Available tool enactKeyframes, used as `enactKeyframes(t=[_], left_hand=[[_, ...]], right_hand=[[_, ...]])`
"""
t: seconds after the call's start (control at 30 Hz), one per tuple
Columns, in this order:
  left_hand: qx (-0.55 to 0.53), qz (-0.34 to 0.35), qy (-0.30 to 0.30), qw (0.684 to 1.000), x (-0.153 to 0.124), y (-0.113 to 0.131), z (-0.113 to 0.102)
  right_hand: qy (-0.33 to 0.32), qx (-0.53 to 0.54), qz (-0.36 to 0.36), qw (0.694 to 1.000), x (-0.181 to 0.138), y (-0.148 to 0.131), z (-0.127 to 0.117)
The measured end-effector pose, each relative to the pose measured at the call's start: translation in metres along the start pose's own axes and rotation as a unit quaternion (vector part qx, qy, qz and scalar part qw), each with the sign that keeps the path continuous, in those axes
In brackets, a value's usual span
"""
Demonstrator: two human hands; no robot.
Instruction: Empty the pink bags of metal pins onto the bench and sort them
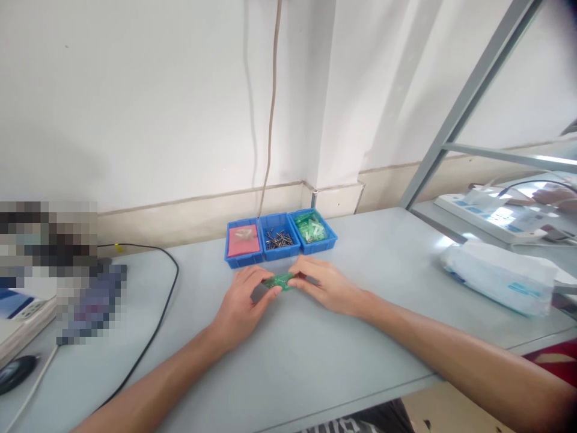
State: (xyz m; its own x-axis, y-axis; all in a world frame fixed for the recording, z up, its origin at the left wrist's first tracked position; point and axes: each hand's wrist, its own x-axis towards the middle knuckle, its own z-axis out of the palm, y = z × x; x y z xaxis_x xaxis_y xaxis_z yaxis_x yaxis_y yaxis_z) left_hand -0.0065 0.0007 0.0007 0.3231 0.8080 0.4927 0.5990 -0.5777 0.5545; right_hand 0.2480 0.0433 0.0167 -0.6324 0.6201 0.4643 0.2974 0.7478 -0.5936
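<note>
Both hands meet over the grey table, in front of the blue bins. A small green plastic bag (pixel 279 281) is stretched between them, just above or on the tabletop. My left hand (pixel 246 297) pinches its left end with thumb and fingers. My right hand (pixel 322 282) grips the right end the same way. What the bag contains, if anything, is too small to make out. Behind the hands, the right blue bin (pixel 325 245) holds green bags and whitish pieces (pixel 312 228). Dark metal screw-like pieces (pixel 280 239) fill part of the middle blue bin (pixel 274 254).
The left blue bin (pixel 243 261) has a pink sheet (pixel 238 246) with pale pieces on it. A black cable (pixel 167 313) crosses the table (pixel 360 367) at left, near a black mouse (pixel 18 373). At right lie a white plastic package (pixel 500 273) and a metal frame (pixel 444 135).
</note>
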Motion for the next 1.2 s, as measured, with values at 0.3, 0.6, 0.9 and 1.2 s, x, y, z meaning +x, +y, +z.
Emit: enactKeyframes(t=[0.3, 0.6, 0.9, 1.2], left_hand=[[0.005, 0.022, -0.008, 1.000, 0.0017, -0.0001, 0.0005], [0.009, 0.039, -0.043, 0.998, 0.0018, -0.0012, 0.0015], [0.014, 0.019, -0.057, 0.998, 0.0033, 0.0009, 0.0008], [0.032, 0.015, -0.040, 0.999, 0.0014, -0.0001, 0.0009]], right_hand=[[0.012, 0.003, 0.014, 1.000, 0.0006, -0.0087, -0.0005], [0.005, -0.016, 0.002, 1.000, 0.0008, -0.0066, -0.0013], [0.006, -0.010, 0.004, 1.000, -0.0024, -0.0054, -0.0001], [-0.007, 0.003, 0.068, 0.998, 0.0003, -0.0057, 0.0002]])
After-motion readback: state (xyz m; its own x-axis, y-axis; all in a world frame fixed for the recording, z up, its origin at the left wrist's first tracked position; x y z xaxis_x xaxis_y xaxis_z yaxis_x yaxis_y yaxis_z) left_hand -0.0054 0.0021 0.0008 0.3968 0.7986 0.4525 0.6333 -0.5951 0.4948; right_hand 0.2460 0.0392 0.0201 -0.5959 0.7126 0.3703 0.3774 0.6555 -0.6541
